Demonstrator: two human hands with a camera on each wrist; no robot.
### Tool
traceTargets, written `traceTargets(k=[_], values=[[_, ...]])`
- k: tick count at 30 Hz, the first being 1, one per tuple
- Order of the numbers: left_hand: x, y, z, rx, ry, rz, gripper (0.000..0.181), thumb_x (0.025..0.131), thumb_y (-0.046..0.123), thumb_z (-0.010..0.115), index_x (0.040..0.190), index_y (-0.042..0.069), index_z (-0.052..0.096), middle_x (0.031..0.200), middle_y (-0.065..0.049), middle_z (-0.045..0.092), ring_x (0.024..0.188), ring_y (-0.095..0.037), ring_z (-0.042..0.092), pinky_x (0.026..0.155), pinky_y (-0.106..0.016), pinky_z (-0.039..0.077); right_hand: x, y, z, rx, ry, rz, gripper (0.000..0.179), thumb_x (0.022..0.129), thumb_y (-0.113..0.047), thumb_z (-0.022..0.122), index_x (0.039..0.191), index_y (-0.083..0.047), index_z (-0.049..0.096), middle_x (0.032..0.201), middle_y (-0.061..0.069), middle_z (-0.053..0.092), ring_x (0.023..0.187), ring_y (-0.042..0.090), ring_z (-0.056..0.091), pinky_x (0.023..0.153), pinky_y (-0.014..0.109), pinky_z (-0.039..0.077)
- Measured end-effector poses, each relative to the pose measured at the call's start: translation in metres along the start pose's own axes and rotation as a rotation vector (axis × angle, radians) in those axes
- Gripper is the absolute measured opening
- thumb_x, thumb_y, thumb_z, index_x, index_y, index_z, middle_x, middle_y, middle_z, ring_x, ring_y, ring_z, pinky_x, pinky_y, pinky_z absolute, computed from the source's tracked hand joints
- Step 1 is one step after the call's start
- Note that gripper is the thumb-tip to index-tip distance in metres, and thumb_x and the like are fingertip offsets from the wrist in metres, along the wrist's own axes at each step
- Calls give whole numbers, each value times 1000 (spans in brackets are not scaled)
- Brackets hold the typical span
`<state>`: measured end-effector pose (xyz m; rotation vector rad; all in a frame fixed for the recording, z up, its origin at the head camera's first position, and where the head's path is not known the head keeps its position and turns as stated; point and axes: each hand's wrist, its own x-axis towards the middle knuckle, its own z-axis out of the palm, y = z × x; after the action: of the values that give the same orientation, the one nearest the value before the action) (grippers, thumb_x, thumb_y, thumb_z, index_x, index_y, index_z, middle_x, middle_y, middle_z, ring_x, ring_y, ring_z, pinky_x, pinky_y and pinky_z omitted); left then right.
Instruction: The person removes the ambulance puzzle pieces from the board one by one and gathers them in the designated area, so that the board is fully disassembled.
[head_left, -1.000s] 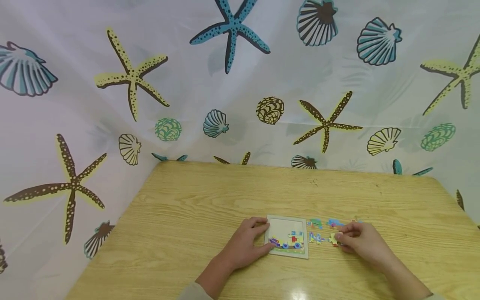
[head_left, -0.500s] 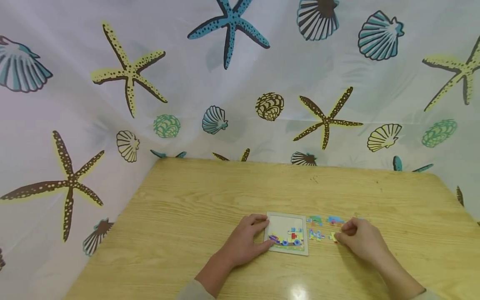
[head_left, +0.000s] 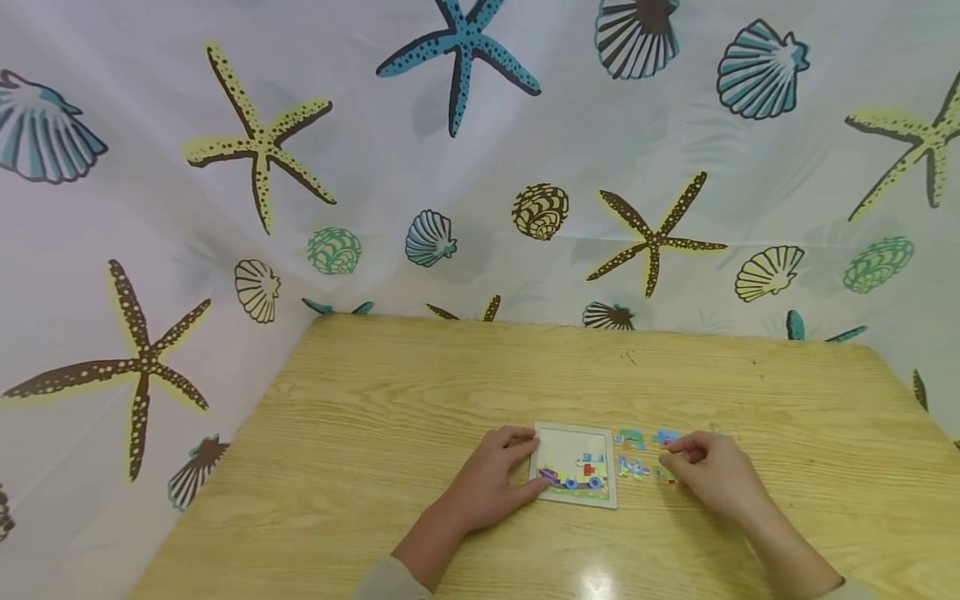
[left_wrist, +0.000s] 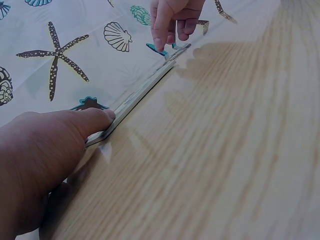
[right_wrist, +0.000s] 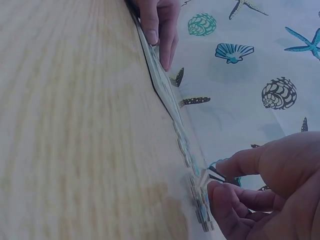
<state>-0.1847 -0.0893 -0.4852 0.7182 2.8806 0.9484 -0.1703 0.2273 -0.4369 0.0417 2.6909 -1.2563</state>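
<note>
A small square puzzle tray (head_left: 612, 479) with a pale rim lies on the table, its lower part filled with a colourful vehicle picture. My left hand (head_left: 491, 483) grips its left side, fingers at the upper corner and thumb (left_wrist: 97, 120) on the rim lower down. Just right of the tray, my right hand (head_left: 716, 475) pinches a puzzle piece (right_wrist: 204, 177) between thumb and forefinger, low over the loose pieces. The fingers hide much of that piece. Other loose pieces lie nearby: a green one (head_left: 632, 439), a blue one (head_left: 664, 437) and a purple-blue one (head_left: 633, 467).
The wood-grain table (head_left: 420, 375) stretches around the tray. A white curtain (head_left: 480, 183) printed with starfish and shells hangs along its back and left sides. Light glares off the table's front (head_left: 597, 583).
My right hand has shifted slightly left, its fingertips now over the yellow piece rather than at its right edge. The left hand has stayed on the tray. The head view tilted a little.
</note>
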Motion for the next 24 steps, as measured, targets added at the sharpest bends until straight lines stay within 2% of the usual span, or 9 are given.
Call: traceTargets(k=[5, 9, 13, 17, 19, 24], values=[[0, 1, -1, -3, 0, 5, 62, 94, 45, 67, 142, 9, 56, 149, 1, 48, 132, -20, 45, 109, -41, 43, 1, -12, 11, 147, -67, -7, 31, 96, -16, 66, 114, 9, 66, 89, 12, 65, 68, 17, 63, 61, 24, 57], [0, 2, -1, -5, 4, 9, 61, 94, 44, 67, 142, 8, 56, 148, 0, 48, 131, -21, 46, 109, -42, 44, 1, -24, 21, 210, -153, -39, 33, 96, -15, 66, 118, 10, 65, 94, 15, 67, 71, 18, 65, 65, 26, 59], [0, 2, -1, -7, 10, 12, 61, 94, 44, 67, 142, 8, 56, 148, 0, 48, 131, -21, 46, 109, -42, 44, 3, -33, 30, 275, -269, -76, 39, 98, -13, 63, 126, 15, 58, 102, 19, 68, 80, 19, 70, 72, 29, 61], [0, 1, 0, -8, 9, 17, 61, 94, 45, 67, 141, 8, 56, 148, 0, 48, 130, -21, 46, 108, -42, 44, 7, -36, 38, 336, -369, -65, 45, 100, -10, 58, 134, 18, 48, 103, 21, 68, 85, 20, 72, 76, 31, 61], [0, 1, 0, -2, 9, 18, 62, 94, 46, 66, 141, 8, 56, 149, 0, 48, 131, -21, 45, 108, -42, 44, 8, -38, 42, 320, -376, -62, 47, 100, -9, 58, 136, 17, 46, 101, 19, 67, 83, 19, 71, 75, 30, 61], [0, 0, 0, 8, 11, 22, 62, 94, 46, 66, 142, 8, 56, 149, 1, 48, 130, -20, 45, 108, -42, 44, 11, -43, 50, 220, -331, -81, 46, 98, -10, 61, 138, 11, 50, 88, 14, 65, 71, 16, 69, 67, 28, 60]])
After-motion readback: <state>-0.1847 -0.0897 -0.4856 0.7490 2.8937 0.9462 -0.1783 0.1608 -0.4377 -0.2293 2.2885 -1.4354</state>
